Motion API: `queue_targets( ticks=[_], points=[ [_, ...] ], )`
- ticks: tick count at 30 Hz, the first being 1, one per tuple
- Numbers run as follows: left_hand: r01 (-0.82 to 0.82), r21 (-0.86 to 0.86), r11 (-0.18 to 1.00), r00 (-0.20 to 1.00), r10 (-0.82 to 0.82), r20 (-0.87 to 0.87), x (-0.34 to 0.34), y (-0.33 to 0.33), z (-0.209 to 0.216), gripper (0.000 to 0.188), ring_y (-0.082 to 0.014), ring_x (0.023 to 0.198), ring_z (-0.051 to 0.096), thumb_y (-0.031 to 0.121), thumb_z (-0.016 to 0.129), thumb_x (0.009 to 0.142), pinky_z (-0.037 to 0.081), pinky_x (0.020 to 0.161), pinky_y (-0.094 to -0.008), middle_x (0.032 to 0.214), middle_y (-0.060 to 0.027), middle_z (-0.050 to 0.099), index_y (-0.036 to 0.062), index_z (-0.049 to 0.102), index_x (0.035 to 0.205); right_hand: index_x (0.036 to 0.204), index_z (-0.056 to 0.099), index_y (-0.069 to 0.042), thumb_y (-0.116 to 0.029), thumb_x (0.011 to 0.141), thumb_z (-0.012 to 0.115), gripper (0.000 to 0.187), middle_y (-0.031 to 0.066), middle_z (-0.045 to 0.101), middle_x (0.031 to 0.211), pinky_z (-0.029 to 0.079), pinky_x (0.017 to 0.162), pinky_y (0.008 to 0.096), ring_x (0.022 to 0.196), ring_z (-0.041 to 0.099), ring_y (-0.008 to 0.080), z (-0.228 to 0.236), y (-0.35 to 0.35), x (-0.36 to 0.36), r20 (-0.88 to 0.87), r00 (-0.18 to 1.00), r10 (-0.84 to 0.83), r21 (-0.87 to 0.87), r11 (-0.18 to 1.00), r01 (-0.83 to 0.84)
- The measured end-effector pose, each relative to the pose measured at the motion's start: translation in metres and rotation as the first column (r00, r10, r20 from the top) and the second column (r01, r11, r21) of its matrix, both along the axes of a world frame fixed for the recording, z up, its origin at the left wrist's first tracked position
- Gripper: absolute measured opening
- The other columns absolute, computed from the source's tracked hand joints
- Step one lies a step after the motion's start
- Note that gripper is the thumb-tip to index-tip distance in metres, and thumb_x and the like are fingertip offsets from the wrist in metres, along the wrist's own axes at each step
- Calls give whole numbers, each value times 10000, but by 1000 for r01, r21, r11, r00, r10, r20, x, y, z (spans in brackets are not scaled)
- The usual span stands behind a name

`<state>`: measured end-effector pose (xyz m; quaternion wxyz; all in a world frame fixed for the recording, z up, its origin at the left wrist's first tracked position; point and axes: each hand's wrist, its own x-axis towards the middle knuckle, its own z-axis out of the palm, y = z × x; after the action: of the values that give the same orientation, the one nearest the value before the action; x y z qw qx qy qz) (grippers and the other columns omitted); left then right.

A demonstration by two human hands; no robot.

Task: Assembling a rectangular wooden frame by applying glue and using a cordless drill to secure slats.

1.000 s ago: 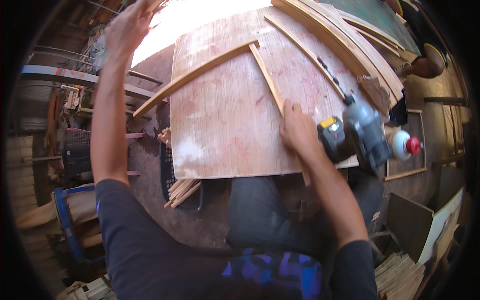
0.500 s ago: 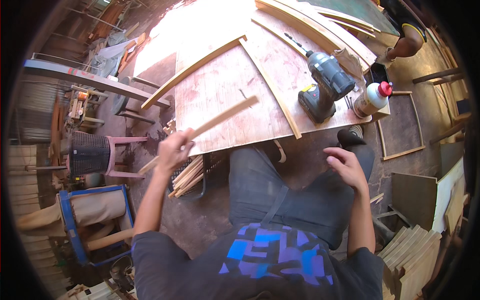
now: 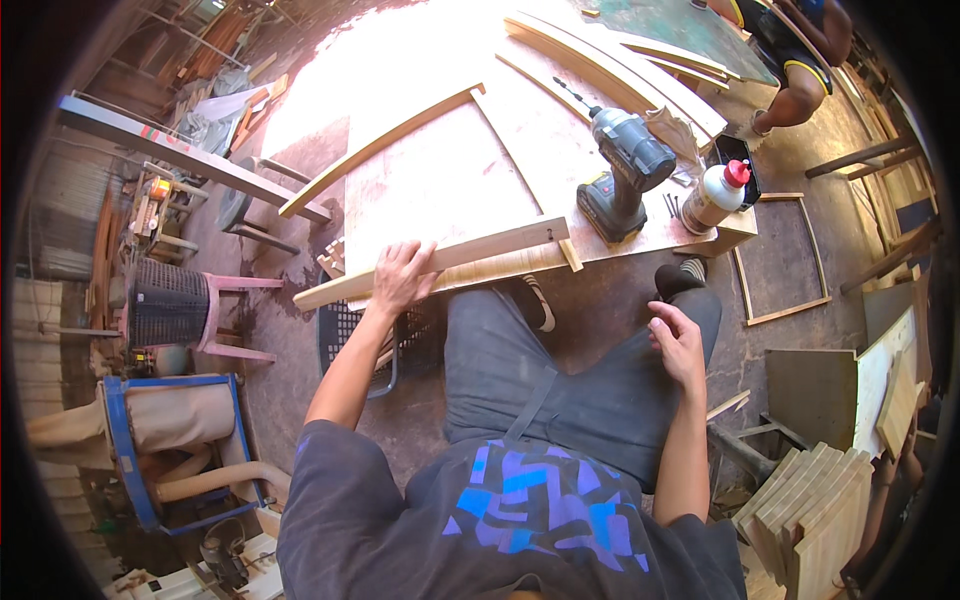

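- Left hand [image 3: 402, 277] lies palm down, fingers spread, pressing on a long wooden slat [image 3: 440, 262]; the slat rests along the near edge of a plywood board [image 3: 440, 185], running from lower left to upper right
- Right hand [image 3: 680, 345] hovers over the person's right knee, fingers loosely curled, holding nothing
- Cordless drill [image 3: 625, 170] stands upright on the board, right of the slat's far end; a white glue bottle with a red cap [image 3: 717, 195] stands just beside it
- Curved wooden strip [image 3: 375, 150] lies across the board's far left side
- Black crate [image 3: 360, 335] sits on the floor under the left arm; a pink stool [image 3: 225, 315] stands further left
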<state>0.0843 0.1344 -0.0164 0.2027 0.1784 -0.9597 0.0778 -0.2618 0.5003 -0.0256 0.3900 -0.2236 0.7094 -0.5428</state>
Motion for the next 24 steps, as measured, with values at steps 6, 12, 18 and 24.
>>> queue_targets(
  ticks=[6, 12, 18, 24],
  points=[
    [-46, 79, 996, 999, 45, 15, -4, -8, -25, 658, -266, 787, 626, 524, 794, 769, 549, 644, -386, 979, -82, 586, 195, 600, 1306, 1199, 696, -21, -110, 956, 648, 263, -30, 628, 824, 472, 617, 217, 692, 554, 51, -8, -2, -16, -41, 994, -103, 1, 995, 103],
    [-139, 0, 990, 989, 138, -59, 1, -10, -27, 596, -249, 806, 620, 580, 743, 799, 536, 647, -389, 938, -51, 571, 173, 649, 1224, 1090, 731, -8, -121, 879, 735, 239, 22, 694, 841, 529, 691, 271, 731, 611, 99, -13, -52, -26, -357, 929, -98, -60, 995, 81],
    [-362, 57, 931, 928, 365, -71, -1, -10, -23, 281, -281, 927, 587, 260, 723, 834, 488, 770, -438, 964, -60, 572, 146, 650, 1080, 1039, 723, -73, -312, 762, 828, 380, 116, 688, 824, 550, 683, 414, 756, 694, 296, -34, -121, 48, -686, 727, -31, 1, 999, 44],
    [-332, 233, 914, 938, 347, -25, -5, -26, -5, 254, -357, 926, 601, 216, 671, 862, 490, 795, -478, 947, -141, 586, 98, 615, 1080, 872, 708, -54, -280, 764, 823, 276, 99, 701, 792, 542, 647, 399, 698, 694, 276, -45, -138, 64, -703, 699, -135, -31, 987, 159]
  ],
)
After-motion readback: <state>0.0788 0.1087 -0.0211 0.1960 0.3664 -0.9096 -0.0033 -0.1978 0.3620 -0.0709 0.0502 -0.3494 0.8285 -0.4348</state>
